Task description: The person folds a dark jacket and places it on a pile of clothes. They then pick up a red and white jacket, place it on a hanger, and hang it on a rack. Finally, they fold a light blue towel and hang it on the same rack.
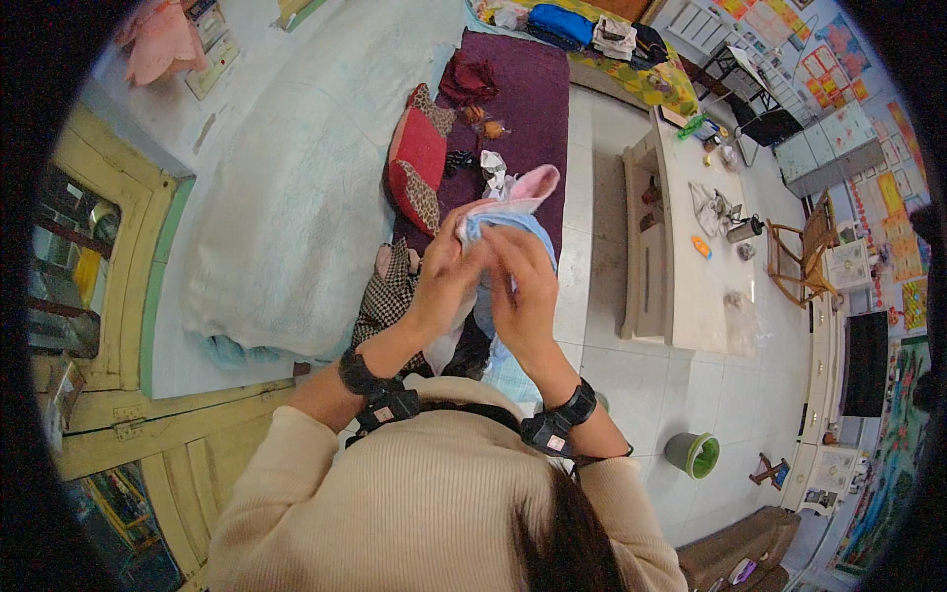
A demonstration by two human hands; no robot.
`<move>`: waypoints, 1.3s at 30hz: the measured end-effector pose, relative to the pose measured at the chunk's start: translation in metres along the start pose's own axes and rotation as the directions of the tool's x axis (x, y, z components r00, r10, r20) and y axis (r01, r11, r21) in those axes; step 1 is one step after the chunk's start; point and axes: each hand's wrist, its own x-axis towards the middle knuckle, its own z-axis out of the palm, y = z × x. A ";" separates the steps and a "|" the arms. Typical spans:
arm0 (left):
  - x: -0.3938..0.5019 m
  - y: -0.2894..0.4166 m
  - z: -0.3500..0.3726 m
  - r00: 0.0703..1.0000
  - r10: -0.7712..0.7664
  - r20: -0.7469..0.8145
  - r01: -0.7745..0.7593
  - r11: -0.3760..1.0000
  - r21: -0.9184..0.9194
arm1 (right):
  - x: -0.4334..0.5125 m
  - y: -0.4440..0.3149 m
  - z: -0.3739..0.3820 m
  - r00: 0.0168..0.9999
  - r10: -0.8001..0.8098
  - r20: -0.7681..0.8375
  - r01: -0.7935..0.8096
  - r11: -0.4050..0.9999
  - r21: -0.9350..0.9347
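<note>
My left hand (444,277) and my right hand (521,274) are raised close together, both gripping a light blue cloth item (518,220). A pink, fuzzy-looking part of cloth (538,185) sticks up beyond the fingers. The fingertips are blurred and partly hide the cloth between them. Below the hands, blue fabric hangs down by my right wrist. Just past them, a white crumpled cloth (493,169) lies on the purple cover (544,96). A red cushion with leopard-print ends (419,152) lies to the left, and a black-and-white houndstooth cloth (381,300) is near my left forearm.
A bed with a pale quilt (281,200) stands on the left. To the right is a long cream table (692,296) holding a dark bottle (745,229) and crumpled cloth. A green bin (693,454) and a rattan chair (806,251) stand on the tiled floor. Folded clothes (560,26) lie at the far end.
</note>
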 end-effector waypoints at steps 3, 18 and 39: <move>0.003 0.004 -0.008 1.000 -0.021 0.023 0.018 0.989 0.144 | -0.003 0.001 0.001 0.990 -0.080 0.118 0.082 0.997 -0.009; 0.065 0.069 -0.038 0.896 -0.098 0.432 -0.056 0.942 0.331 | 0.012 0.033 -0.063 0.978 -0.038 -0.203 -0.042 0.926 -0.376; 0.105 0.131 -0.021 0.759 0.012 0.651 -0.168 0.969 0.178 | 0.082 -0.075 -0.109 0.945 -0.143 -0.295 0.193 0.970 0.146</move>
